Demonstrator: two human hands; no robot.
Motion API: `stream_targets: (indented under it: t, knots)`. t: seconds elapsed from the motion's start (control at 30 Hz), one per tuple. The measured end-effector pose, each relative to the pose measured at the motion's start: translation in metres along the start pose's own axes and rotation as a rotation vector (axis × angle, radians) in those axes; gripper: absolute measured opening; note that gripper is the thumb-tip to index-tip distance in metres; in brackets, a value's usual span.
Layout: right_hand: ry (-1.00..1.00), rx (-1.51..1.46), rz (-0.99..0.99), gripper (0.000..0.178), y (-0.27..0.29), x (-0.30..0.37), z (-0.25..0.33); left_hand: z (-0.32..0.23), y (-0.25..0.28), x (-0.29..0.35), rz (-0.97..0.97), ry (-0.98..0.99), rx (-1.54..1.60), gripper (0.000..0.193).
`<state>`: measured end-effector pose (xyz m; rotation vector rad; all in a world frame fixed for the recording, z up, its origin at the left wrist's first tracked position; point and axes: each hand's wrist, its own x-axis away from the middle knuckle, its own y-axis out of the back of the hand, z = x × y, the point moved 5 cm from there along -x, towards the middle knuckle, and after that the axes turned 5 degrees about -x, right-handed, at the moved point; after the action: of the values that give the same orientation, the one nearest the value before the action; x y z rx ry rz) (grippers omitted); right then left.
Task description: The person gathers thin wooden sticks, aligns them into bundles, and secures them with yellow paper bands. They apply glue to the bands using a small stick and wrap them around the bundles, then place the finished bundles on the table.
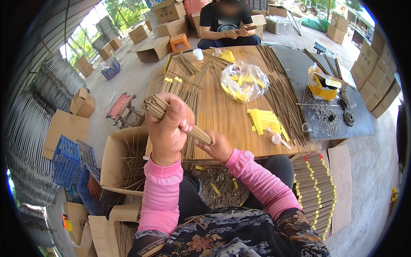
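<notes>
A bundle of sticks [171, 116] is gripped tight in the left hand [169, 128], raised just above the near edge of the wooden table [222, 113], with its lower end pinched by the right hand [218, 147] just beside it. More sticks are spread loose over the table, next to a clear bag [244, 81] of yellow strips and a stack of yellow strips [265, 121]. A cardboard box [124, 160] with stray sticks is set at the left, and wrapped bundles [317, 188] are piled at the right.
</notes>
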<state>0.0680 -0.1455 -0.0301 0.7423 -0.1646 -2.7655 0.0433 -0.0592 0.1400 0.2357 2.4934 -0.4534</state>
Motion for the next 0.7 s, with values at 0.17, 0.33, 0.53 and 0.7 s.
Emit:
stream_targets:
  t: [0.17, 0.33, 0.53, 0.7]
  knots:
    - [-0.084, -0.040, 0.091, 0.028, 0.000, 0.001, -0.016, 0.023, 0.015, -0.004, -0.050, 0.068, -0.039, 0.024]
    - [-0.200, -0.286, 0.221, 0.027, -0.005, 0.009, -0.011, 0.022, 0.026, -0.020, 0.089, 0.128, 0.097, 0.027]
    - [-0.186, 0.144, 0.089, 0.023, 0.014, 0.009, 0.013, 0.022, 0.045, -0.024, -0.252, 0.135, 0.051, 0.030]
    - [-0.213, -0.208, 0.231, 0.022, 0.006, 0.015, 0.015, 0.008, 0.027, -0.024, 0.051, 0.112, 0.217, 0.031]
